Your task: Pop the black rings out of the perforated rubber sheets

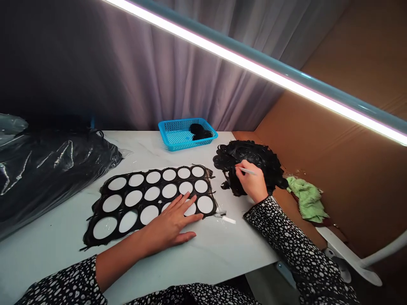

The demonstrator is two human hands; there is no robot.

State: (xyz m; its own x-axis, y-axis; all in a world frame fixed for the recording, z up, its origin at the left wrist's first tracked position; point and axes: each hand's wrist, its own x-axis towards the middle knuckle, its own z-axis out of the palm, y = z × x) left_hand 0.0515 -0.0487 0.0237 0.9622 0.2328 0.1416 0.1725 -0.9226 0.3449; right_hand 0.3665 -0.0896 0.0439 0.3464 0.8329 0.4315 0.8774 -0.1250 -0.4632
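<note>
One black perforated sheet point(143, 187) lies lengthwise left-to-right on the worktop point(219, 254) beneath the spread, empty left hand point(173, 221), while the right hand point(253, 182) pinches a slim pale tool point(247, 171) at the black pile point(259, 151) rightward.

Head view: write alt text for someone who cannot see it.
A person's left hand lies spread over a black sheet with three rows of round openings, while the right hand holds a pale stick over a heap of black pieces. A blue basket on the white table holds more black pieces.
</note>
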